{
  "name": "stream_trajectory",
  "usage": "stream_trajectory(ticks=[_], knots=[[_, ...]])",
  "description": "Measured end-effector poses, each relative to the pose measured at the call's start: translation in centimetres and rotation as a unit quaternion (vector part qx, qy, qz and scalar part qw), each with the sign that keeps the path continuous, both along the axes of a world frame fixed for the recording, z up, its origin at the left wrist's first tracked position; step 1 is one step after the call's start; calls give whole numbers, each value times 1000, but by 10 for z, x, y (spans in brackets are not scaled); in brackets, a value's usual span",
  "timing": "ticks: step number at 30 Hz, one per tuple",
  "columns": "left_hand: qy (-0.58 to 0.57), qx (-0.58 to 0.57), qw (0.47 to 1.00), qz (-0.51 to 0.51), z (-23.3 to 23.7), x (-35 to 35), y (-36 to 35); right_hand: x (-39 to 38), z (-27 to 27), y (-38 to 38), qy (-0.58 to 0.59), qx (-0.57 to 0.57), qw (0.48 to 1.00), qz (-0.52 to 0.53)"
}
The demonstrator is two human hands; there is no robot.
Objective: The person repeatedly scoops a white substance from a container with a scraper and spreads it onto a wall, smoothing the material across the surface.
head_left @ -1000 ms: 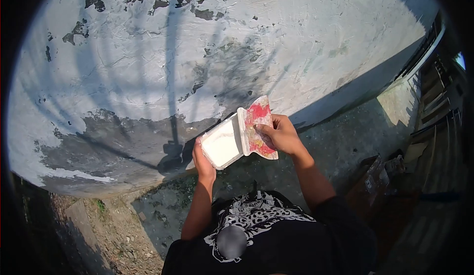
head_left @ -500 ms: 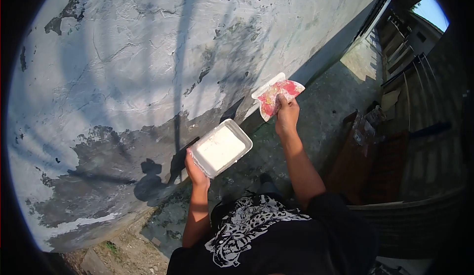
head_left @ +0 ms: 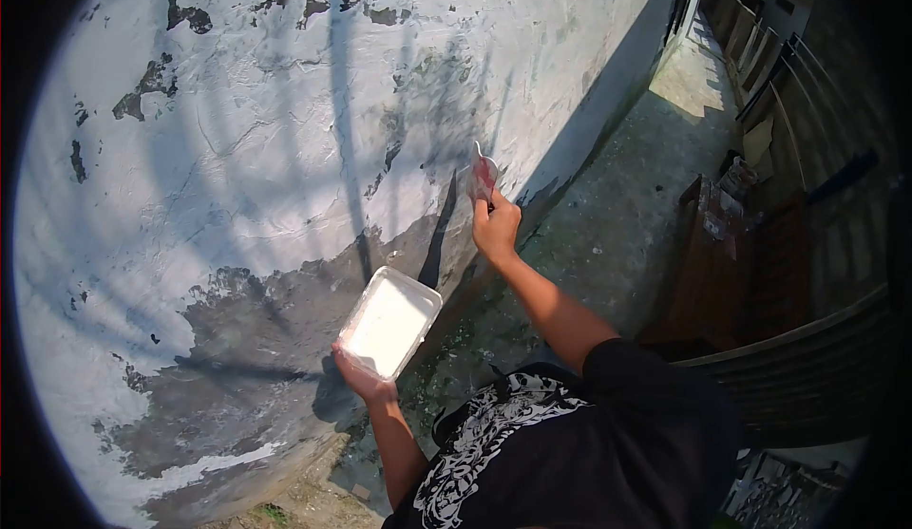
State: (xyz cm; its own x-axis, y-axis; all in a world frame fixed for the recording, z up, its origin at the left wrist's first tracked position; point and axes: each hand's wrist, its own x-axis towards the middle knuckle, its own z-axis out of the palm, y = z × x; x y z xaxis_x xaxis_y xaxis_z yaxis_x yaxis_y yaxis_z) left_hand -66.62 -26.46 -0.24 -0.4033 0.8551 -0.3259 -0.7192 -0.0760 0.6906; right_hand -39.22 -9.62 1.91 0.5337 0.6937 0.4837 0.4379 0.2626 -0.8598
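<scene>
My left hand (head_left: 364, 377) grips the near-left end of a shallow white rectangular tray (head_left: 430, 298), fingers under it and thumb at the side. White paste (head_left: 385, 325), smooth and bright in the sun, fills the tray. Up and to the right, my right hand (head_left: 497, 229) is closed on a red and white putty spreader (head_left: 484, 176), smeared with dried paste. The spreader is turned nearly edge-on, its white blade edge toward the wall (head_left: 285, 140) and overlapping it in this view. White coating covers much of the wall, with bare grey patches low down.
A concrete path (head_left: 608, 197) runs along the wall's foot to the far right. Brown wooden furniture (head_left: 708, 273) with things on top stands right of the path, near a corrugated sheet (head_left: 807, 363). Soil and rubble (head_left: 285, 500) lie at the bottom left.
My right hand has moved left toward the wall, turning the spreader from face-on to nearly edge-on. The tray in my left hand has shifted a little left and down. The view has turned slightly.
</scene>
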Motion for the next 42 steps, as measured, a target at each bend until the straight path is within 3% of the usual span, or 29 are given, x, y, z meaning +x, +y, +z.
stream_trajectory(ticks=[2,4,6,8,9,13,17,18,20,22,24,26,29,31,33,36,38,42], knots=[[34,17,999,-3,11,1,-8,26,3,37,87,-118,983,-112],[41,19,999,-14,10,-2,-13,34,0,77,178,-144,967,-113],[46,28,998,-25,11,-4,-16,6,12,89,30,-78,982,-168],[53,16,998,-17,12,-1,-18,-28,51,44,-57,-40,996,-60],[55,-3,998,-5,13,3,-17,-39,45,28,-95,-4,995,-12],[48,5,998,-32,1,3,-10,-23,43,-12,-63,63,992,89],[42,31,998,-39,10,1,-13,32,14,52,145,-78,985,-56],[41,43,997,-48,11,0,-16,30,7,57,144,-78,985,-50],[49,49,997,-43,8,-2,-23,24,2,71,90,-131,977,-141],[59,62,995,-42,5,-4,-18,-20,7,49,9,-88,992,-86],[42,52,997,-23,-4,-3,-19,-52,5,-1,-66,-70,993,71],[39,34,999,-18,4,8,-16,-58,-15,-29,-88,85,977,173],[45,12,999,2,14,22,-13,-27,-41,-30,-16,31,984,173],[54,9,998,18,26,31,-11,8,-66,-2,66,-104,992,29],[29,-4,999,27,41,44,-19,44,-99,45,152,-122,980,-45],[75,-12,996,38,23,39,-26,31,-70,70,149,-71,981,-97],[82,-19,995,50,18,38,-34,-15,-46,42,67,-102,992,-33],[76,-18,995,56,27,52,-40,-67,-55,-29,2,89,981,171]])
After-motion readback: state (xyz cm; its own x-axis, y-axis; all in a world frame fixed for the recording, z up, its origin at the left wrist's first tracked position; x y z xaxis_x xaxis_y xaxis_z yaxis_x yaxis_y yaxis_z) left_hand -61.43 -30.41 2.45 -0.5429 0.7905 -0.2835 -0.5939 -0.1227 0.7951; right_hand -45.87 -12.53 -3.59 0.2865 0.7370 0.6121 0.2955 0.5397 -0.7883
